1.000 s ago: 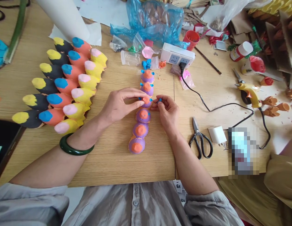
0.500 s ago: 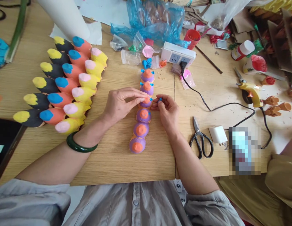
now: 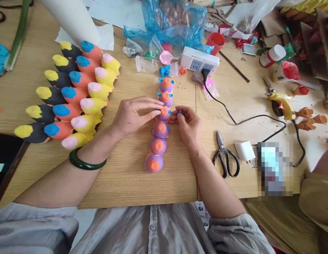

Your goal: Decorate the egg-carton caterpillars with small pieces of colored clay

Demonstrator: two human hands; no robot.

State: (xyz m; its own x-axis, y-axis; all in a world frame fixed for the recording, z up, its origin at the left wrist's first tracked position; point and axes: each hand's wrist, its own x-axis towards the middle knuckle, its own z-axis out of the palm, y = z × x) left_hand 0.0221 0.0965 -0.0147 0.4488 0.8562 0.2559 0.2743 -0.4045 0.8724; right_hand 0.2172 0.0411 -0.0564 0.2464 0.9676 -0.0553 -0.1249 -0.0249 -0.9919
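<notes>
A strip of purple cups topped with orange clay (image 3: 156,145) runs lengthwise across the table in front of me. Small blue clay bits stick out at both sides of the two farthest cups. On the third cup one blue bit shows at the right, and the fourth carries tiny blue spots. My left hand (image 3: 136,114) is at the left side of the third cup, thumb and fingers pinched together; whatever lies between the fingertips is hidden. Just right of that cup, my right hand (image 3: 188,123) is closed on a small blue clay piece (image 3: 180,111).
Painted egg-carton rows (image 3: 66,110) stand at the left. Scissors (image 3: 224,155), a white charger (image 3: 244,151) and a yellow glue gun (image 3: 283,104) lie right. Behind are a power strip (image 3: 197,58), clay packets and a blue bag (image 3: 177,21). Another person's clothing (image 3: 280,218) shows at lower right.
My left hand has shifted slightly to the left, its fingertips drawing back a little from the third cup. My right hand has stayed nearly still with the blue clay piece.
</notes>
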